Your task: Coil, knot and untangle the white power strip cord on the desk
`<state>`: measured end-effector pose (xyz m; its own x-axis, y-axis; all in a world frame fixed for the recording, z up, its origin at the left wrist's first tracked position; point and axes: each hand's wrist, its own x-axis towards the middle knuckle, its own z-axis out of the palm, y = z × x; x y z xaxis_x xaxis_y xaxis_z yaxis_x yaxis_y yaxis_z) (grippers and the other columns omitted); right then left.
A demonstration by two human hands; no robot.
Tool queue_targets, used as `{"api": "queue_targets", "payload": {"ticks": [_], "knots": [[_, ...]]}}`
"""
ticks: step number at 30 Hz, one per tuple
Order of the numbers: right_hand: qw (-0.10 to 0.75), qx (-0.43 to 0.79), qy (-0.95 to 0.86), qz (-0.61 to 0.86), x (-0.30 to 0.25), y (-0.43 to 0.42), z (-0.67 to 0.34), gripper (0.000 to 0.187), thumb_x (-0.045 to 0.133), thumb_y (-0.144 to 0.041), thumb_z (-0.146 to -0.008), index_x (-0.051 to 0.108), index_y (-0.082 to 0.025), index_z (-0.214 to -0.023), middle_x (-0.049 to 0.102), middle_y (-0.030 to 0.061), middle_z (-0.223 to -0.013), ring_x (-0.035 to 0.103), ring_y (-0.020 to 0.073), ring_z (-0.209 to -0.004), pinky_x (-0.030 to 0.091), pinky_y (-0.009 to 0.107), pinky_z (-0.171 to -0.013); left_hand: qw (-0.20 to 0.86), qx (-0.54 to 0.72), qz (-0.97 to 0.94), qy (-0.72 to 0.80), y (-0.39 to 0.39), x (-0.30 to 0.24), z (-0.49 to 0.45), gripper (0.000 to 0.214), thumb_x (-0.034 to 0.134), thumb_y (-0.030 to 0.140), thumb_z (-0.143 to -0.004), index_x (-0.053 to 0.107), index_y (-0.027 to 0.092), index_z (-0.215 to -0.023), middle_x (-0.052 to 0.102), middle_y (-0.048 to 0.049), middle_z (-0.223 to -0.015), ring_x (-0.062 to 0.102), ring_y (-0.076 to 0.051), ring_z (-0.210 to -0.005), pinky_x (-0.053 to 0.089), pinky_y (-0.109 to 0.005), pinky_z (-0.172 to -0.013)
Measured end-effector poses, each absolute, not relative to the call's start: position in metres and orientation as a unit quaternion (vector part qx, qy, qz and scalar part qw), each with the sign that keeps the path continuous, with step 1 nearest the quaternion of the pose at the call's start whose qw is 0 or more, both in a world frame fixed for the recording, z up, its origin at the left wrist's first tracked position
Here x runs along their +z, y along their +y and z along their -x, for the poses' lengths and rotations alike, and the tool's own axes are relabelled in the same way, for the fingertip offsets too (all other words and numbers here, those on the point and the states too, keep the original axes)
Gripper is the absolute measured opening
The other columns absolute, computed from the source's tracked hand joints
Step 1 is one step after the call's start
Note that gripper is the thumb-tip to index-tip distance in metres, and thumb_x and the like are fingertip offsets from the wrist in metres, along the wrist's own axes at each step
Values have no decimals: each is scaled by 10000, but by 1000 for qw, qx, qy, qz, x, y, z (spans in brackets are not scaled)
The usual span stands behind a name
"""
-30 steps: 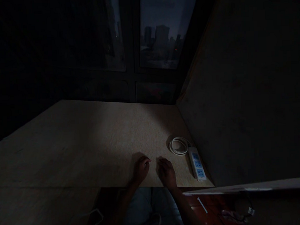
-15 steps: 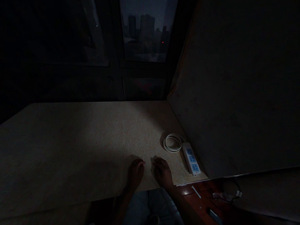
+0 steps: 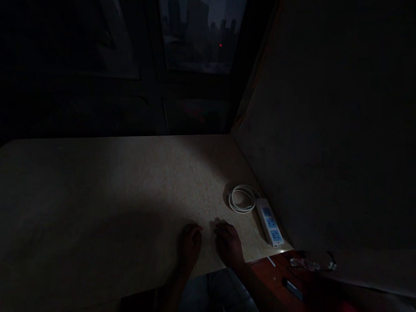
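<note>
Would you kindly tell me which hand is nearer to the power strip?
Right: the right hand is left of the power strip; the left hand is farther left.

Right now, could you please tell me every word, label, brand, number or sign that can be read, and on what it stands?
No text can be read in this view.
Power strip: any marking on it is too small and dark to read.
Pale tag-like piece low at the right: too small and blurred to read.
</note>
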<state>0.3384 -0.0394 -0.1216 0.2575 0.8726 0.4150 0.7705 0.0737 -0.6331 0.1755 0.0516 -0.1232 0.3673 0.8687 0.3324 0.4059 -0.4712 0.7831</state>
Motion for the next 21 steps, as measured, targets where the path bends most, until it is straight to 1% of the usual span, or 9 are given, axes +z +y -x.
{"api": "queue_targets", "payload": {"ticks": [4,12,21], "knots": [[411,63,-598,685,-121,-40,-337,344,529,-56,-793,700,-231,-1034,664,94,-1098,586,241,-1080,519,421,-911,313,372,-767,419,52,-121,-178,222,478,121,-833,678,211,-867,698,-53,-874,660,-189,-821,541,-335,-763],[403,82,-591,694,-118,-39,-337,332,529,-82,-801,713,-244,-1025,671,93,-1090,590,253,-1074,516,435,-912,325,356,-765,427,50,-122,-177,233,470,131,-834,685,219,-861,696,-56,-884,658,-197,-852,535,-345,-797],[404,73,-601,686,-116,-39,-337,311,516,-74,-811,704,-211,-1017,667,104,-1084,577,250,-1061,506,429,-908,330,354,-761,431,50,-123,-179,231,479,108,-814,680,207,-873,695,-53,-892,650,-194,-859,523,-343,-798]]}}
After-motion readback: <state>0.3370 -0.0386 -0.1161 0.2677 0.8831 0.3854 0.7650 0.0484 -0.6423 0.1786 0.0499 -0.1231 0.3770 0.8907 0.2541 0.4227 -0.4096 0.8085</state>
